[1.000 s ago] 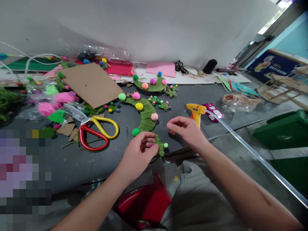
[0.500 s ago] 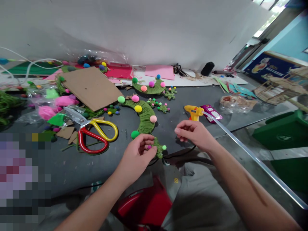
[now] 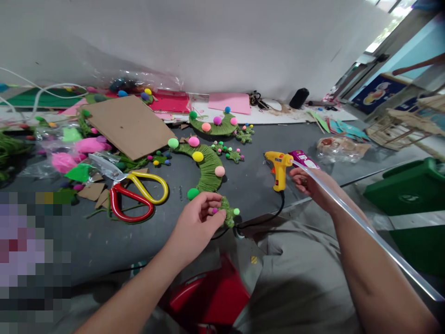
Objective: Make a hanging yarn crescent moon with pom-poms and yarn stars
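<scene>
My left hand (image 3: pixel 200 220) pinches a small green yarn-wrapped star (image 3: pixel 228 214) with little pompoms, at the table's front edge. Just behind it lies a green yarn-wrapped crescent (image 3: pixel 209 171) with larger pompoms. My right hand (image 3: pixel 311 183) is beside the yellow glue gun (image 3: pixel 279 167), to its right, with curled fingers partly hidden by the long clear glue stick (image 3: pixel 347 208). Whether those fingers touch the stick or hold anything is unclear. A purple package (image 3: pixel 304 159) lies behind that hand.
Scissors (image 3: pixel 134 195) with red and yellow handles lie at the left, near a cardboard sheet (image 3: pixel 130 125) and pink pompoms. Another crescent (image 3: pixel 217 126) and small stars (image 3: pixel 236 156) are farther back. A black cord (image 3: pixel 266 221) runs along the front edge. Green bins (image 3: pixel 406 190) stand right.
My right hand has moved right, from in front of the glue gun's handle to beside it, uncovering the handle. My left hand still holds the small star in nearly the same place.
</scene>
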Available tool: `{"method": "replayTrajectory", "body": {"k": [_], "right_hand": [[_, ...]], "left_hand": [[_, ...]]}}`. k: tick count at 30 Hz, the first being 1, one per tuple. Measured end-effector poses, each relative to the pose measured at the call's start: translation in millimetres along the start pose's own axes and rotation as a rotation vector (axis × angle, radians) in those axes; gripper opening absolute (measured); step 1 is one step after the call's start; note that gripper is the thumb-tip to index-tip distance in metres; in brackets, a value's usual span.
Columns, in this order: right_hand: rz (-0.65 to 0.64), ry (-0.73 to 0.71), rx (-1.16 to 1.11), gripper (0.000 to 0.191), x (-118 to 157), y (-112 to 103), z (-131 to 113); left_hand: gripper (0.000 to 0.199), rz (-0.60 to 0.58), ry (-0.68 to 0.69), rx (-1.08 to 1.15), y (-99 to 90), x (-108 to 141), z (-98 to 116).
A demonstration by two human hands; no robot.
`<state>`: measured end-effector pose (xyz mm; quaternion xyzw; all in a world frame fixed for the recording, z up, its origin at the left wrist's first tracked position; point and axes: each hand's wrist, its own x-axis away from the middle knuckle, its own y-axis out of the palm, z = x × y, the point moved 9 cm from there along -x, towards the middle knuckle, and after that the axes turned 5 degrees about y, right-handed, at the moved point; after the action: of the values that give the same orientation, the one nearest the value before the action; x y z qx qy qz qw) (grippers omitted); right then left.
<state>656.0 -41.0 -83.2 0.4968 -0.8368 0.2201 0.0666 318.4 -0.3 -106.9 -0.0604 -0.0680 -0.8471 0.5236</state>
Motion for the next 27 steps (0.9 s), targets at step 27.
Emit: {"method": "replayTrajectory", "body": {"k": [27], "right_hand": [[-0.526,-0.323,0.349,0.033,58,122,-32]], "left_hand": [[0.038,0.165,-0.007,0.119,-11.6,-5,-8]]}}
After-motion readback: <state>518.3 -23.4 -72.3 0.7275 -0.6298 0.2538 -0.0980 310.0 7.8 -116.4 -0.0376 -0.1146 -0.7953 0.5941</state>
